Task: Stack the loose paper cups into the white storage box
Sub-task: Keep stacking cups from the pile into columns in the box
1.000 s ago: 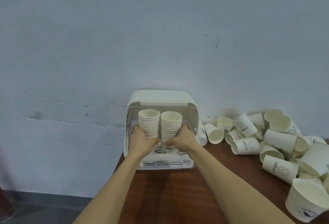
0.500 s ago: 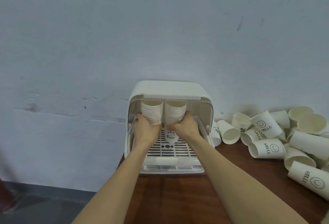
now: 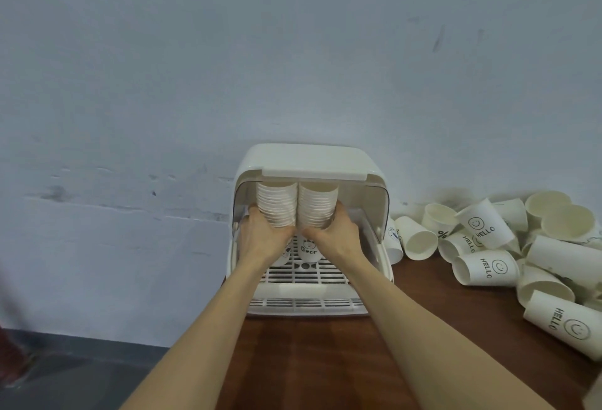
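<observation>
The white storage box stands against the wall at the table's left end, its front lid raised. Inside it, two tall stacks of white paper cups stand side by side on the slotted floor. My left hand grips the left stack low down. My right hand grips the right stack, whose bottom cup reads "Bear". The stack tops reach up under the lid's front edge. Several loose paper cups lie heaped to the right of the box.
The brown wooden table ends just left of the box, with dark floor below. A pale wall rises right behind the box. The heap of loose cups, many printed "HELLO", covers the table's right side up to the frame edge.
Both hands have pushed the two cup stacks from the box's front opening further back inside, under the lid. The view has shifted a little to the left.
</observation>
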The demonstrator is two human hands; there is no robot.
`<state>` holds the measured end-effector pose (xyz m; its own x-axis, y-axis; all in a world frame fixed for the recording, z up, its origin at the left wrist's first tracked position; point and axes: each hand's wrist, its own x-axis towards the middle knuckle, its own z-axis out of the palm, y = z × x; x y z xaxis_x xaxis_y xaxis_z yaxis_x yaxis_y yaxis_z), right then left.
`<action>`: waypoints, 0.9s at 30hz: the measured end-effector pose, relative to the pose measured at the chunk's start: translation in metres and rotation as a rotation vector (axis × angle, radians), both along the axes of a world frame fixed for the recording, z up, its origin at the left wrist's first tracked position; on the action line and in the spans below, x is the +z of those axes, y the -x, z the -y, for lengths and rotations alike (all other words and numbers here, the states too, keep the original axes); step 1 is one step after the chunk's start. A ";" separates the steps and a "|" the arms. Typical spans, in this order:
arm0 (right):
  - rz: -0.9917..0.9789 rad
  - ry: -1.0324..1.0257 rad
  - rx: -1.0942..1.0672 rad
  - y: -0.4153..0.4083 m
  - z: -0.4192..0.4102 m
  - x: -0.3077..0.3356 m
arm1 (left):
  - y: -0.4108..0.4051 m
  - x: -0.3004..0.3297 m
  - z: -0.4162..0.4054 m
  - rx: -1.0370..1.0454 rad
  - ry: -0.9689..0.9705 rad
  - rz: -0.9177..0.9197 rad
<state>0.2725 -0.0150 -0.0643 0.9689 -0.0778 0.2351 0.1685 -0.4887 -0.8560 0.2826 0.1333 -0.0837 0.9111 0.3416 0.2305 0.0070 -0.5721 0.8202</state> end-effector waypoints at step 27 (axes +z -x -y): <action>-0.127 0.105 -0.013 0.019 0.008 0.008 | 0.022 0.009 0.003 -0.044 0.040 -0.026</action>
